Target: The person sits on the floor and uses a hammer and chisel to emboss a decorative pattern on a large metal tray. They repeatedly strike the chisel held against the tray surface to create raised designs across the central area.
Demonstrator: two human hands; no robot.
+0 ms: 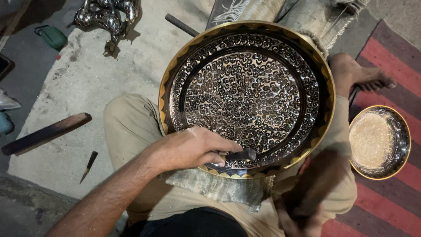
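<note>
At nine o'clock a dark wooden bar (pixel 46 133) lies on the pale mat (pixel 87 79), with a small pointed tool (pixel 89 164) just below it toward seven. Up at eleven a cluster of shiny metal figures (pixel 107 16) stands beside a green container (pixel 51 37).

The left hand (pixel 193 148) comes in from seven o'clock, fingers curled tight around a short dark chisel (pixel 240 155) whose tip rests on the lower border of the big tray (pixel 247 98). That tray sits at the centre, propped on the person's lap over a folded cloth (pixel 217 188), tilted toward the camera. It is round, brass-rimmed, its face covered in fine dark-and-silver scrollwork. It looks like stiff sheet metal, fairly heavy for its width, slick on the polished face and easily scratched or dented there; the plain raised rim at either side seems the safest place to grip.

At five o'clock the right hand (pixel 302 215) is a blur around a dark wooden mallet (pixel 315 184); it seems closed on the handle, though the fingers cannot be made out clearly.

At three o'clock a smaller brass bowl (pixel 379 141) rests on the red striped rug (pixel 394 206), near a bare foot (pixel 357 74).
</note>
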